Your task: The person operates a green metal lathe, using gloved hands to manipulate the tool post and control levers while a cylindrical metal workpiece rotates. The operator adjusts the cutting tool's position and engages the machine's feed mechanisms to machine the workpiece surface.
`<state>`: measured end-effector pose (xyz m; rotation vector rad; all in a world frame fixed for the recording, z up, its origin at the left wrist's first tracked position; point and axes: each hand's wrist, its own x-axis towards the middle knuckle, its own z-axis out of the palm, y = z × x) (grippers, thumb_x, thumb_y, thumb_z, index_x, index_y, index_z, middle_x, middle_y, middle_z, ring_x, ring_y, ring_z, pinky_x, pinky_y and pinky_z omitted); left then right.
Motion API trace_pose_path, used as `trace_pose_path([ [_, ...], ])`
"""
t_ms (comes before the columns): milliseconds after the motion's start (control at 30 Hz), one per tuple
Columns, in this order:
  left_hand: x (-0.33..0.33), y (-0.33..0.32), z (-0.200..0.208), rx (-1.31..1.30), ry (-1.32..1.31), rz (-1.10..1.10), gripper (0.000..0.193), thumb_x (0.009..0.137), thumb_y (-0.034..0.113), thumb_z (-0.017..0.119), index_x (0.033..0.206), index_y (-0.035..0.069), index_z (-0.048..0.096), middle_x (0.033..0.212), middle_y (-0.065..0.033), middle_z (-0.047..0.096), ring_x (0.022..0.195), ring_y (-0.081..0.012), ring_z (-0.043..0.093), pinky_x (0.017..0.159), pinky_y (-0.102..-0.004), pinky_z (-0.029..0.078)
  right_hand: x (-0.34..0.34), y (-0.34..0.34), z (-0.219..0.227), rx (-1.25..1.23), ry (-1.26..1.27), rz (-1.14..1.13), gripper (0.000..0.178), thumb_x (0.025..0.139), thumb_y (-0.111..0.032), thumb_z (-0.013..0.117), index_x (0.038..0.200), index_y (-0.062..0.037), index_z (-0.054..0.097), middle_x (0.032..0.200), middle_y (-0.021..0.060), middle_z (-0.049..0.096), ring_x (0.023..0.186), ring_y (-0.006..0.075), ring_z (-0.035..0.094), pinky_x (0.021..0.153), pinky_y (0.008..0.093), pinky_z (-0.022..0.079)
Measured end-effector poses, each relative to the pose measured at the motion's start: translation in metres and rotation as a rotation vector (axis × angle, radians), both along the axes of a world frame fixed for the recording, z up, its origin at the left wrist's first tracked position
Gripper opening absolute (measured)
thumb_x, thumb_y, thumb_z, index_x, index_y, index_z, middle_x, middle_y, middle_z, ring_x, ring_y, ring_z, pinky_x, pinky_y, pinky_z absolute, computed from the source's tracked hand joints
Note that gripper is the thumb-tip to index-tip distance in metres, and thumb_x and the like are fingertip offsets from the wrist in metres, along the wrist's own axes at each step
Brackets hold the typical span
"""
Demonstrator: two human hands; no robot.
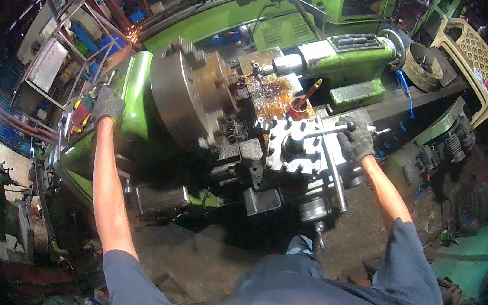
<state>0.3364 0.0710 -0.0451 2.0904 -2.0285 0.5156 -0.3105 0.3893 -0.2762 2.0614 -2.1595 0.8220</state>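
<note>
My left hand (108,106), in a dark grey glove, is at the far left on the green headstock (138,83) of a lathe. Its fingers are curled, and a thin metal rod sticks out beyond them; what they grip is hidden. My right hand (356,142), gloved alike, is closed at the ball-ended lever (332,129) of the square tool post (294,147). Between my hands is the big chuck (179,94), its jaws smeared by motion, with a brownish round workpiece (216,82). A brush (313,89) stands in a small red pot (300,107) behind the tool post.
A green tailstock (351,59) faces the chuck. Brown fluid and metal chips cover the carriage (272,92). A handwheel (314,210) juts toward my legs. At the right are a round pan (425,68) and a beige plastic chair (477,61). Red and yellow cloth (82,113) lies beside my left hand.
</note>
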Motion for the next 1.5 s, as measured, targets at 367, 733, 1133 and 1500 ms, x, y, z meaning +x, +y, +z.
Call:
trace_pose_path([
  [367, 0.086, -0.072, -0.047, -0.033, -0.586, -0.249, 0.028, 0.089, 0.018, 0.06, 0.11, 0.0, 0.061, 0.075, -0.0195, 0.071, 0.072, -0.04, 0.072, 0.062, -0.0505, 0.056, -0.002, -0.003, -0.002, -0.037, -0.097, 0.047, 0.036, 0.086, -0.025, 0.069, 0.118, -0.0077, 0.068, 0.128, 0.0186, 0.065, 0.125, 0.0379, 0.058, 0.11, 0.0467, 0.045],
  [733, 0.086, -0.098, -0.054, -0.033, -0.624, -0.062, 0.026, 0.091, 0.019, 0.056, 0.114, 0.009, 0.06, 0.079, -0.0165, 0.074, 0.072, -0.0355, 0.074, 0.061, -0.0493, 0.056, 0.001, 0.001, 0.006, 0.01, -0.07, 0.032, 0.039, 0.091, -0.028, 0.064, 0.121, -0.0031, 0.066, 0.132, 0.0199, 0.064, 0.129, 0.0384, 0.056, 0.113, 0.0477, 0.042],
  [1133, 0.104, -0.106, -0.059, -0.01, -0.673, -0.076, 0.021, 0.089, 0.022, 0.058, 0.086, 0.01, 0.076, 0.079, -0.016, 0.075, 0.076, -0.0319, 0.075, 0.064, -0.0476, 0.056, -0.002, 0.002, 0.002, -0.069, -0.005, 0.048, 0.037, 0.088, -0.028, 0.066, 0.117, -0.0063, 0.07, 0.129, 0.0191, 0.066, 0.126, 0.0384, 0.058, 0.111, 0.0481, 0.043],
  [1500, 0.118, -0.099, -0.043, -0.027, -0.588, -0.015, 0.023, 0.092, 0.021, 0.056, 0.089, 0.006, 0.074, 0.088, -0.02, 0.075, 0.083, -0.0375, 0.075, 0.069, -0.0505, 0.058, 0.0, -0.005, -0.005, -0.102, 0.016, 0.077, 0.031, 0.09, -0.026, 0.066, 0.115, -0.0072, 0.069, 0.126, 0.0196, 0.066, 0.124, 0.0383, 0.058, 0.11, 0.0476, 0.044],
])
